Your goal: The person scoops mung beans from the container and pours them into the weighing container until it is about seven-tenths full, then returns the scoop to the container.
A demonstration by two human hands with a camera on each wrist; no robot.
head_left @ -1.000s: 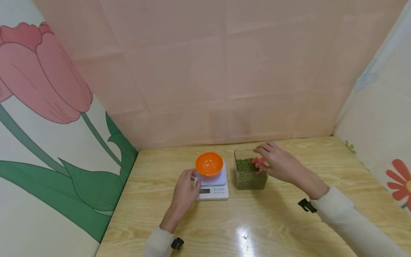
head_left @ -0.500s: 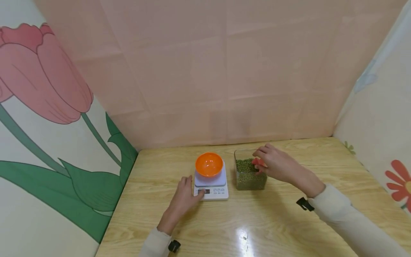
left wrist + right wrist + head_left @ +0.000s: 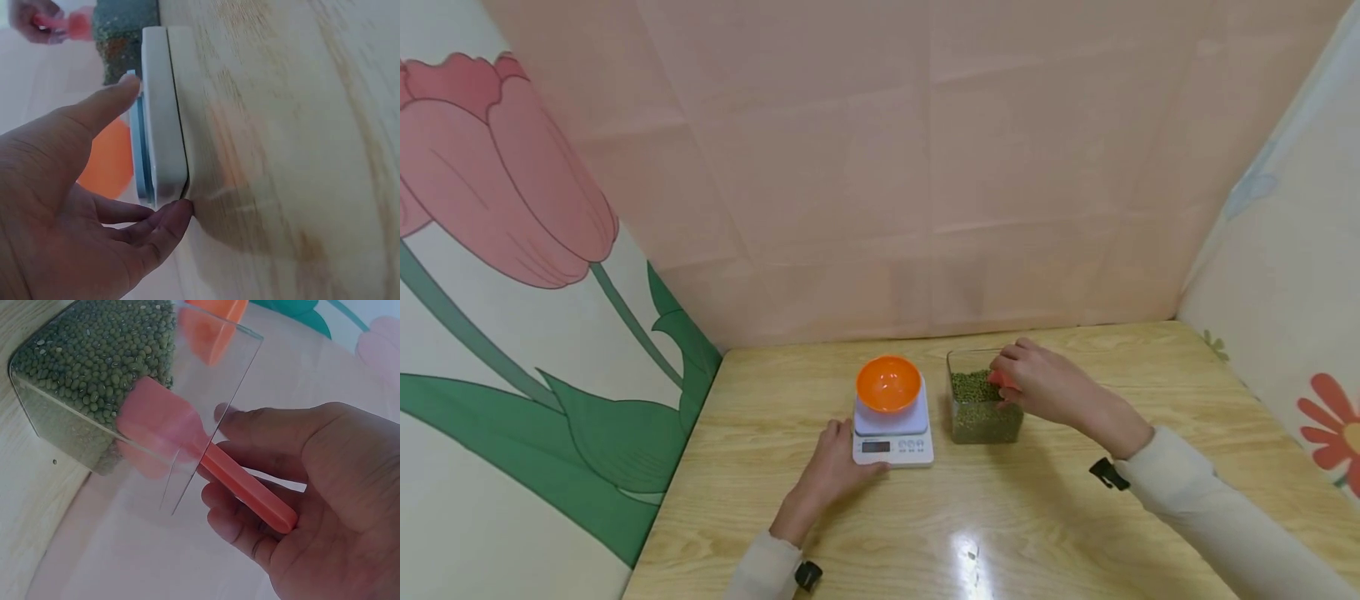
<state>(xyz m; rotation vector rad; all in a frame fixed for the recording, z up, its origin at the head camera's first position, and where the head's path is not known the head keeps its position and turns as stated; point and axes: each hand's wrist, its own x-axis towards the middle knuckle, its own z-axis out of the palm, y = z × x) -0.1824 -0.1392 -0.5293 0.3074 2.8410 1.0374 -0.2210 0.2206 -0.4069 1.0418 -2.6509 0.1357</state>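
A white kitchen scale [image 3: 916,457] stands on the table with an orange bowl [image 3: 888,385] on its platform. My left hand [image 3: 831,468] grips its near left corner, thumb along the front edge and fingers at the left side. To the right of the scale is a clear square container [image 3: 987,432] partly filled with small green beans [image 3: 94,362]. My right hand [image 3: 1043,385] holds the handle of a pinkish-red scoop [image 3: 250,489] between thumb and curled fingers. The scoop's head sits inside the container, up against the beans.
The wood-grain table [image 3: 1045,533] runs back to a pink cloth wall [image 3: 820,208]. Painted panels stand on both sides, with a large tulip [image 3: 512,183] on the left and a red flower [image 3: 1337,425] on the right.
My left hand has moved down and its thumb has slid off the display to the scale's front edge. The right hand has shifted only slightly, still at the scoop. Bowl and container have stayed put.
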